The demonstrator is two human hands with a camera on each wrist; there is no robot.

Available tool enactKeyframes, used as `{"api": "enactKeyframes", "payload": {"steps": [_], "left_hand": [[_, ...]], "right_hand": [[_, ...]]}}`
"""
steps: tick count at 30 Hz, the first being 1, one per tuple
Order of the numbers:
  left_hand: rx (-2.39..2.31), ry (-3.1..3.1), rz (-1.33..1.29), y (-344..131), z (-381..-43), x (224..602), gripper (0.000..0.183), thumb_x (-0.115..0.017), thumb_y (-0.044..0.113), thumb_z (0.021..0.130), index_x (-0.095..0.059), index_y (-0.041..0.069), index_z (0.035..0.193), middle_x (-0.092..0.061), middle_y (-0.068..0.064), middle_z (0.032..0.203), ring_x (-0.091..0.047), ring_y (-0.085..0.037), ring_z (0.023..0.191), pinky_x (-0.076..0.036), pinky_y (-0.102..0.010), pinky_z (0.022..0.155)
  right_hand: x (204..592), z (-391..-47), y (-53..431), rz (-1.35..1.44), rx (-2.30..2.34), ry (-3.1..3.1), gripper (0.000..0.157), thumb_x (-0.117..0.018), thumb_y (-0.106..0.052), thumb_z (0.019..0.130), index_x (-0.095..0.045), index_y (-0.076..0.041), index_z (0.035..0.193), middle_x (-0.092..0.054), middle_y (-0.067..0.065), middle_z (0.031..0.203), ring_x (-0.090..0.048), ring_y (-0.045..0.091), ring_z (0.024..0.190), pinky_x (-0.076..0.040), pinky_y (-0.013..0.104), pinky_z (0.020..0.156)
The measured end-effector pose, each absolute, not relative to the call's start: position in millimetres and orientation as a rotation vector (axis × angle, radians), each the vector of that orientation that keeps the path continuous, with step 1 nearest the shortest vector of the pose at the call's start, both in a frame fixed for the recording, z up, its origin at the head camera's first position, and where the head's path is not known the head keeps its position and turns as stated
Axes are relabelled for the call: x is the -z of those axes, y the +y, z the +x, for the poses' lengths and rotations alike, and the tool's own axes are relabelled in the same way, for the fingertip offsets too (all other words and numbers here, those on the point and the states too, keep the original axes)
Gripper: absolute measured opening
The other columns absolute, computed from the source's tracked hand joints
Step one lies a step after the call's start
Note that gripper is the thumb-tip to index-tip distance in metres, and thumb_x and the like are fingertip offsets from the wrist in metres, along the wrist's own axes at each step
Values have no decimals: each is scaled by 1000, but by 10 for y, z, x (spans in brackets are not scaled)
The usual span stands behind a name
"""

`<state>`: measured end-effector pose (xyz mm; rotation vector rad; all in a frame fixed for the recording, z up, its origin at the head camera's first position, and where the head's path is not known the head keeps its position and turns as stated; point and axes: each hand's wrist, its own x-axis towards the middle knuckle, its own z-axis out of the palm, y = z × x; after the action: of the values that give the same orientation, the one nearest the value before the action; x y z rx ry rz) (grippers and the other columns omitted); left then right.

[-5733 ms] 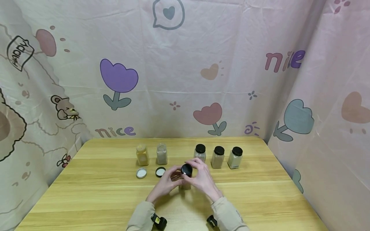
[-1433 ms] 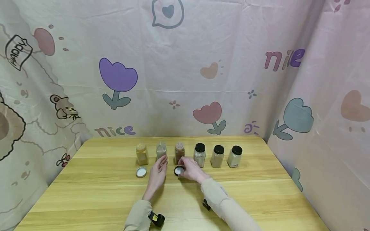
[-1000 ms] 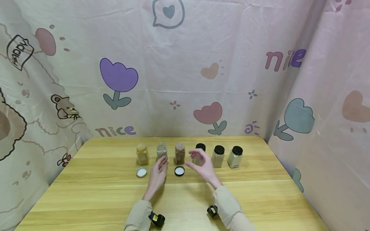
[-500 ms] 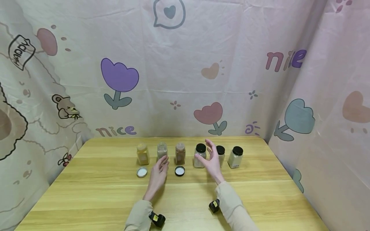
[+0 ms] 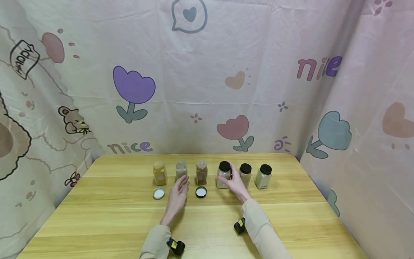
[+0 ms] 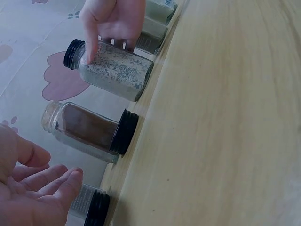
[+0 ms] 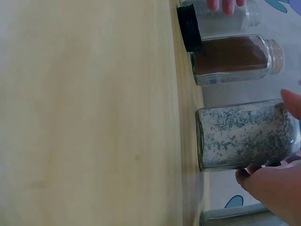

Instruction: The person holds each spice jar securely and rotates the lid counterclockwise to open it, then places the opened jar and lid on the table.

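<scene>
My right hand grips a glass spice jar of pale, dark-flecked seasoning that stands upright under its black lid. Its thumb lies on one side and its fingers on the other, as the right wrist view shows. My left hand has loosely bent fingers and holds nothing. It hovers before an uncapped jar of greyish-white powder, hiding that jar's lower part and, in the head view, the black lid before it. Between the hands stands an uncapped jar of brown powder, its black lid lying white side up before it.
At the row's left end stands an uncapped jar of yellow powder, with an upturned lid in front. Two black-lidded jars, one beige and one pale, stand to the right. A printed curtain hangs behind the wooden table.
The brown jar, earlier capped between both hands, now stands uncapped in the row. My right hand released its lid, moved right and closed around the flecked jar. My left hand recently stayed still.
</scene>
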<state>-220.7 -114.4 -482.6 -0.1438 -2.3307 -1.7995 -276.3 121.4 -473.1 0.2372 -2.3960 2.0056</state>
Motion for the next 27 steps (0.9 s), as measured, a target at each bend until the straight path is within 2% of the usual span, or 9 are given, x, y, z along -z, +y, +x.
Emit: {"api": "enactKeyframes", "payload": {"steps": [3, 10, 16, 20, 27], "left_hand": [[1794, -2329, -145, -1143, -2220, 4834, 44, -46, 0, 103, -40, -12, 145, -48, -33, 147, -55, -46, 130, -47, -51, 112], [1808, -2319, -159, -1139, -2221, 4844, 44, -46, -1, 103, -40, -13, 145, -48, -34, 146, -55, -47, 130, -47, -50, 111], [1818, -2310, -172, -1140, -2212, 4840, 44, -46, 0, 103, -40, -13, 145, -47, -33, 147, -56, -46, 130, -47, -50, 111], [1818, -2310, -189, -1141, -2206, 4838, 44, -46, 1, 104, -39, -13, 145, -47, -33, 147, -56, -46, 130, -47, -51, 112], [1820, -2296, -188, -1135, -2201, 4846, 45, -48, 1, 103, -41, -10, 146, -51, -30, 146, -57, -44, 130, -46, -51, 113]], "right_hand": [[4739, -2772, 1220, 235, -2011, -2416, 81, -71, -4, 90, -24, -1, 156, -39, 29, 154, -32, 47, 147, -22, 61, 126], [4761, -2751, 1256, 235, -2002, -2435, 71, -68, 1, 90, -32, 1, 152, -42, 29, 151, -35, 49, 145, -26, 62, 124], [4737, -2633, 1296, 302, -2008, -2455, 61, -69, 3, 88, -40, 3, 142, -49, 29, 144, -42, 50, 140, -30, 62, 122], [4730, -2535, 1323, 334, -2007, -2502, 63, -70, 1, 88, -40, 2, 143, -49, 27, 145, -43, 49, 139, -34, 61, 121], [4719, -2399, 1354, 482, -1988, -2566, 62, -75, -1, 86, -44, 2, 140, -54, 25, 138, -55, 42, 128, -49, 52, 111]]}}
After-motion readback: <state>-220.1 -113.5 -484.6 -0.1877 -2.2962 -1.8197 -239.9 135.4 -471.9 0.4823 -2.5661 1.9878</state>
